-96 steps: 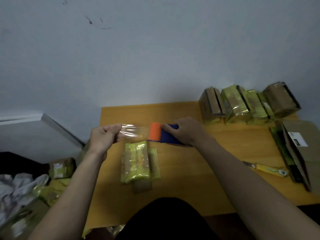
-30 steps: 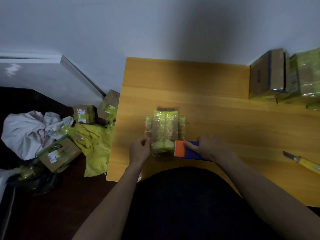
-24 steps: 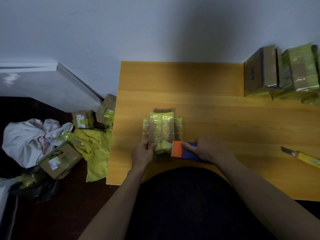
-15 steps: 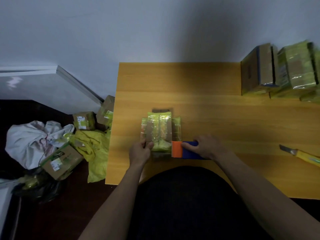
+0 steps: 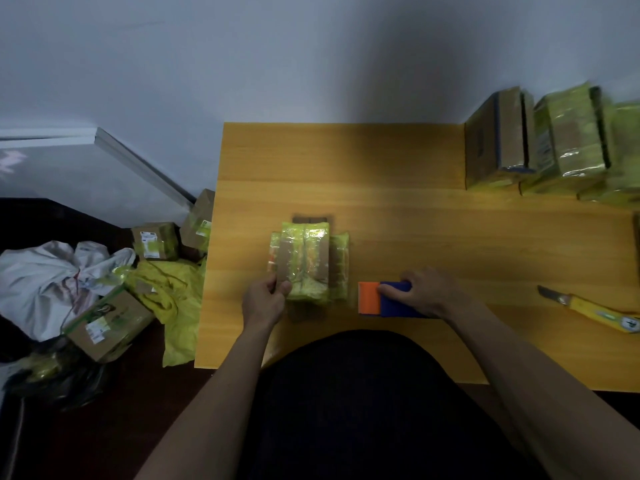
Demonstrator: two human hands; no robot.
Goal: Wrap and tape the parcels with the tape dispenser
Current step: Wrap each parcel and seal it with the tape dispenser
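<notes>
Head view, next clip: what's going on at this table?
A person is taping a parcel wrapped in yellow-green tape on a wooden table. The left hand pinches the parcel's near-left corner, while the right hand holds the orange-and-blue tape dispenser on the table just right of it, not touching it. More wrapped parcels stand at the far right; a yellow utility knife lies nearby.
</notes>
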